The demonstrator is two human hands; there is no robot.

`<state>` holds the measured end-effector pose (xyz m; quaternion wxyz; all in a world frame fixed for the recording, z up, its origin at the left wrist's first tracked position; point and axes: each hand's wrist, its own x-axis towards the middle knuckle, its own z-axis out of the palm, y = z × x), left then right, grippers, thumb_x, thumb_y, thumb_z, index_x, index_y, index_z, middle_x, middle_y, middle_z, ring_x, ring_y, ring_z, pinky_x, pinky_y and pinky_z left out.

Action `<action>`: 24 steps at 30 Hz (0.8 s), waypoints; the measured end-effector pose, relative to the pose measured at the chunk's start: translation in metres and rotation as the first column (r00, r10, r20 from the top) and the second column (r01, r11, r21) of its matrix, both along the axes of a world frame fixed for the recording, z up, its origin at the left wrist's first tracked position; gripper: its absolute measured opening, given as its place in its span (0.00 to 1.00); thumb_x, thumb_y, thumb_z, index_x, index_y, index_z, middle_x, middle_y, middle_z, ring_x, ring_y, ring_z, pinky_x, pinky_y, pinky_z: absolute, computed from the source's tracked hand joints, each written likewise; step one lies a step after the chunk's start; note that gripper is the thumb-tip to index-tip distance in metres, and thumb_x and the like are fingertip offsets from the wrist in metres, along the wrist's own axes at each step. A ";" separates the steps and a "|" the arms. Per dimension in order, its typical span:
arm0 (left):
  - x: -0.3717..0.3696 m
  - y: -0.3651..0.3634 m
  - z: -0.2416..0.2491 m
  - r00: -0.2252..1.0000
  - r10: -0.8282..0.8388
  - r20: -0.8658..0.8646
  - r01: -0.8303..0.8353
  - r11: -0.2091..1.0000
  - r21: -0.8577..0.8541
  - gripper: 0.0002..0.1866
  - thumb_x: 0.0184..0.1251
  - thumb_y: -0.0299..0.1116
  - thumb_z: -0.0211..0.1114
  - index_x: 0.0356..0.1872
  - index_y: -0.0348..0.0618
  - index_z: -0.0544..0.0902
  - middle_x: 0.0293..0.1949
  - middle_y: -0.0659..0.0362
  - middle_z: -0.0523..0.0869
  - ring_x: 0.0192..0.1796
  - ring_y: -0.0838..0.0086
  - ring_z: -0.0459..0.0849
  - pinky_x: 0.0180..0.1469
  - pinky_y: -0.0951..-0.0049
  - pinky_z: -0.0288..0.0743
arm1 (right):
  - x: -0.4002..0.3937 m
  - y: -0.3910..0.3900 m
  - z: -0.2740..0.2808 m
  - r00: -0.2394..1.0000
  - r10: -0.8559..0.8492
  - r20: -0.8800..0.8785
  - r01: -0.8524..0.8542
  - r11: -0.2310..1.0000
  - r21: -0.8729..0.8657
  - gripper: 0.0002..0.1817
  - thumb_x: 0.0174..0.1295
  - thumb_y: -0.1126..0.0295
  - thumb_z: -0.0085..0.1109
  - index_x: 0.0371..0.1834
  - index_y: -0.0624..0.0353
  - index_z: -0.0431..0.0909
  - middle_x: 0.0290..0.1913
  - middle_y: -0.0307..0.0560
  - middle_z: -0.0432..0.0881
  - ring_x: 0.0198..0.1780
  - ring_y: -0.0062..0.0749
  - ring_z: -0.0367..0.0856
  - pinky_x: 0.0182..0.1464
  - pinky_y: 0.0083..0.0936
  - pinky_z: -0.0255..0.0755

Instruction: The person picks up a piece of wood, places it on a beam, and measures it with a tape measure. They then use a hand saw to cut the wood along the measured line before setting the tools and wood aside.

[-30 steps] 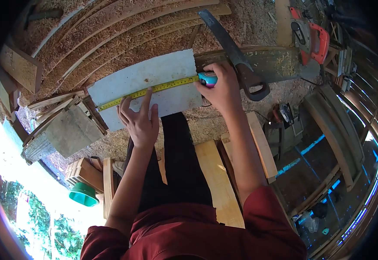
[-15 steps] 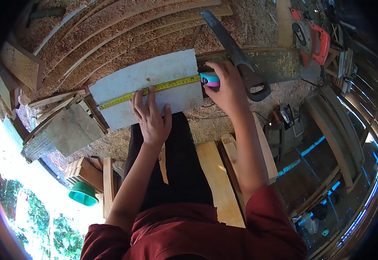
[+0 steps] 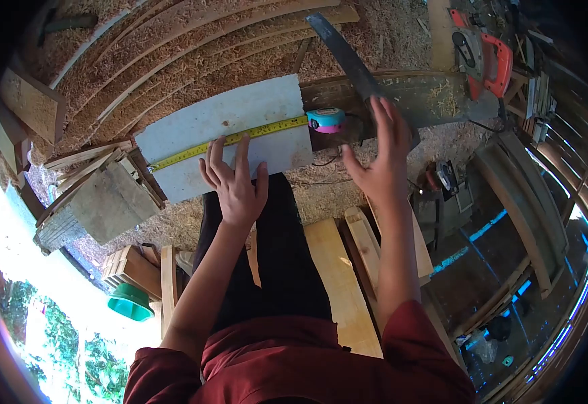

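A pale grey board [image 3: 270,97] lies across a dark plank [image 3: 435,101]. Along the board runs the yellow blade of a tape measure [image 3: 326,120], whose blue and pink case rests just past the board's right end. With fingers spread, my left hand [image 3: 235,185] lies on the board, its fingertips at the tape blade. My right hand [image 3: 385,161] is open and empty, a little to the right of the case and apart from it. Behind that hand is a handsaw [image 3: 344,57]; its blade points up and left, and most of its handle is hidden.
An orange power tool [image 3: 489,64] stands at the upper right, and a smaller tool [image 3: 445,178] lies below it. Long curved strips of wood [image 3: 193,50] lie among shavings. Wood offcuts [image 3: 115,202] and a green bowl [image 3: 130,301] are at the left.
My right hand has let go of the tape measure case and moved right and down, in front of the saw handle. My left hand stays on the board.
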<state>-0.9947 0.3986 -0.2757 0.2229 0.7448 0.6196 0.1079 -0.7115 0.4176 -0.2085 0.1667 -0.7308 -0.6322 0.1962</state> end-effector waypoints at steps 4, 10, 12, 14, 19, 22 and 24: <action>0.010 0.004 0.004 0.999 -0.038 0.005 0.038 0.999 0.000 0.33 0.77 0.41 0.71 0.81 0.50 0.79 0.82 0.38 0.64 0.86 0.39 0.61 0.85 0.27 0.45 | 0.039 -0.043 -0.022 0.986 -0.090 0.140 0.082 0.995 0.060 0.39 0.59 0.73 0.75 0.77 0.52 0.76 0.72 0.60 0.78 0.75 0.63 0.75 0.78 0.62 0.66; 0.024 0.014 0.000 0.995 -0.098 0.020 0.098 0.995 0.028 0.31 0.78 0.41 0.71 0.79 0.53 0.80 0.84 0.40 0.62 0.89 0.37 0.58 0.84 0.24 0.46 | 0.064 -0.063 -0.037 0.962 -0.101 0.252 0.108 0.994 -0.014 0.30 0.59 0.72 0.76 0.66 0.53 0.80 0.64 0.56 0.81 0.69 0.60 0.79 0.75 0.59 0.69; 0.028 0.021 -0.002 0.992 -0.125 0.012 0.124 0.991 0.046 0.29 0.79 0.41 0.70 0.78 0.51 0.81 0.84 0.39 0.62 0.88 0.37 0.58 0.85 0.26 0.46 | 0.064 -0.066 -0.043 0.961 -0.080 0.266 0.091 0.995 -0.032 0.30 0.58 0.71 0.78 0.65 0.53 0.80 0.63 0.55 0.82 0.68 0.58 0.79 0.75 0.58 0.69; 0.030 0.023 -0.002 0.988 -0.152 0.002 0.152 0.986 0.062 0.27 0.80 0.42 0.70 0.76 0.50 0.82 0.83 0.39 0.63 0.87 0.37 0.59 0.85 0.27 0.47 | 0.063 -0.068 -0.049 0.952 -0.077 0.296 0.093 0.995 -0.039 0.29 0.58 0.68 0.80 0.64 0.53 0.81 0.60 0.53 0.83 0.68 0.55 0.80 0.75 0.57 0.69; 0.036 0.043 -0.001 0.983 -0.182 0.012 0.179 0.975 0.128 0.24 0.80 0.40 0.70 0.73 0.52 0.83 0.83 0.41 0.64 0.88 0.38 0.60 0.84 0.26 0.50 | 0.068 -0.069 -0.062 0.927 -0.078 0.368 0.085 0.996 -0.005 0.24 0.60 0.68 0.80 0.59 0.54 0.83 0.58 0.51 0.84 0.68 0.52 0.80 0.77 0.58 0.67; 0.038 0.056 -0.003 0.985 -0.174 0.009 0.170 0.973 0.155 0.24 0.80 0.38 0.70 0.73 0.50 0.83 0.83 0.41 0.65 0.87 0.39 0.62 0.84 0.28 0.51 | 0.068 -0.066 -0.064 0.917 -0.055 0.395 0.074 0.997 -0.034 0.21 0.61 0.68 0.79 0.56 0.54 0.84 0.56 0.51 0.85 0.67 0.52 0.81 0.79 0.59 0.66; 0.037 0.065 -0.006 0.986 -0.167 0.017 0.161 0.971 0.177 0.25 0.79 0.38 0.70 0.74 0.49 0.82 0.83 0.41 0.65 0.87 0.39 0.62 0.85 0.29 0.52 | 0.069 -0.066 -0.064 0.917 -0.043 0.398 0.075 0.995 -0.064 0.19 0.62 0.69 0.79 0.54 0.54 0.84 0.55 0.51 0.86 0.66 0.53 0.81 0.79 0.60 0.65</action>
